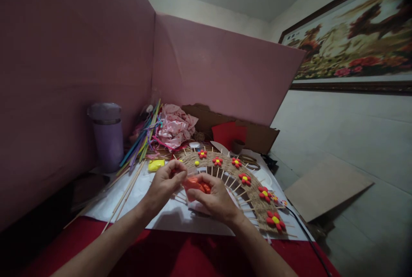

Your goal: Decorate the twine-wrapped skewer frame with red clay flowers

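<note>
My right hand [219,197] grips a clear plastic bag with a lump of orange-red modelling clay [196,184] in it. Close by on the left, my left hand [167,179] is pinched closed beside the bag's edge; what its fingertips hold is hidden. Behind and to the right of both hands curves a woven twine arch [254,189] with thin sticks poking out of both edges. Several red clay flowers with yellow centres, such as this flower [275,221], sit along it. A small yellow clay dot [197,163] lies on its left part.
A yellow clay packet [156,165] lies left of the arch. Colourful sticks [141,137], crumpled pink wrapping [177,126] and a purple tumbler [107,137] stand at the back left. Scissors [250,161] and red card [228,134] lie behind the arch. A black cable [299,221] runs along the right.
</note>
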`<act>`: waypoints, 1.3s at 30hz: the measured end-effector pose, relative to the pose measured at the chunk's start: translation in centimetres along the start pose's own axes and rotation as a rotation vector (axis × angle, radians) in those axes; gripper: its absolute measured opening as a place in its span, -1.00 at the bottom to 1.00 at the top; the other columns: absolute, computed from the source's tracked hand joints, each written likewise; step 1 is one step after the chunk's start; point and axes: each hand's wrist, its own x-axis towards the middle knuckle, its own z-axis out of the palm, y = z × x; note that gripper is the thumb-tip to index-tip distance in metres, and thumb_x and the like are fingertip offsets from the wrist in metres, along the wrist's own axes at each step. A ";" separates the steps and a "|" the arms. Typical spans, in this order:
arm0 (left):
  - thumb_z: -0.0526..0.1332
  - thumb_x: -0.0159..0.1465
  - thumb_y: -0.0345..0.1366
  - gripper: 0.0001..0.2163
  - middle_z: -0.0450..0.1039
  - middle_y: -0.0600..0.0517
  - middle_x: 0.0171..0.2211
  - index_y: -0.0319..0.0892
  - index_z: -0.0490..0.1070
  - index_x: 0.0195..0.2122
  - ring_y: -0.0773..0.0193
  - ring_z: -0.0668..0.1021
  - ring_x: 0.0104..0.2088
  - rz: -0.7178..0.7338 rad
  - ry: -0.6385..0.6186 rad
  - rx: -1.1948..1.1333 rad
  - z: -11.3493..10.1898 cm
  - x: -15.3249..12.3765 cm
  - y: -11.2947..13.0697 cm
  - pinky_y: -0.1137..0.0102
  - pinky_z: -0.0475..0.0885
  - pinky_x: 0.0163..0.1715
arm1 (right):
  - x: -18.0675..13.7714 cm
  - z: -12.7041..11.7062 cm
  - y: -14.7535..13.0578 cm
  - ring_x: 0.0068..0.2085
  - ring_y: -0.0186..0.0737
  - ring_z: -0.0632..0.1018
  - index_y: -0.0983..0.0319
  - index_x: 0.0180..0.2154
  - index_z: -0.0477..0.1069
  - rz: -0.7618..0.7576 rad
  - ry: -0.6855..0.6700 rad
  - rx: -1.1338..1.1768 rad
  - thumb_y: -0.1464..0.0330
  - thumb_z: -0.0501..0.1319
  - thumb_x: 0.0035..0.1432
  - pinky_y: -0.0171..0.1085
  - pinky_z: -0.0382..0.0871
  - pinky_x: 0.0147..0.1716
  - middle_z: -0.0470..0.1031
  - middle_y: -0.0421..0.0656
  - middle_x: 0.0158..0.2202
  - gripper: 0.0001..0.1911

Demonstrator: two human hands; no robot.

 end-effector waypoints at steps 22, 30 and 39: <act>0.24 0.12 -0.26 -0.83 0.28 0.11 -0.53 -0.19 0.33 -0.54 0.38 0.30 -0.47 0.314 -0.212 0.553 -1.8 0.0 1.6 0.48 0.17 -0.48 | 0.3 -1.4 0.1 -0.59 -0.49 0.28 0.27 -0.46 0.44 0.225 -0.077 0.416 0.32 0.36 -0.14 -0.46 0.11 -0.61 0.35 -0.29 -0.57 -0.82; 0.24 0.08 -0.13 -0.74 0.17 0.18 -0.56 -0.21 0.30 -0.34 0.45 0.22 -0.56 0.073 -0.141 0.215 -1.4 0.5 0.3 0.53 0.10 -0.61 | 0.4 -1.1 0.5 -0.60 -0.50 0.22 0.28 -0.35 0.44 0.177 -0.061 0.427 0.25 0.31 -0.05 -0.46 -0.02 -0.64 0.34 -0.28 -0.56 -0.76; 0.23 0.08 -0.12 -0.74 0.13 0.20 -0.66 -0.25 0.30 -0.49 0.53 0.12 -0.67 -0.056 -0.090 0.099 -0.9 0.4 0.4 0.55 -0.01 -0.69 | 0.7 -1.1 1.2 -0.49 -0.39 0.34 0.25 -0.26 0.45 0.014 0.039 0.318 0.09 0.24 0.02 -0.41 0.16 -0.55 0.37 -0.21 -0.45 -0.63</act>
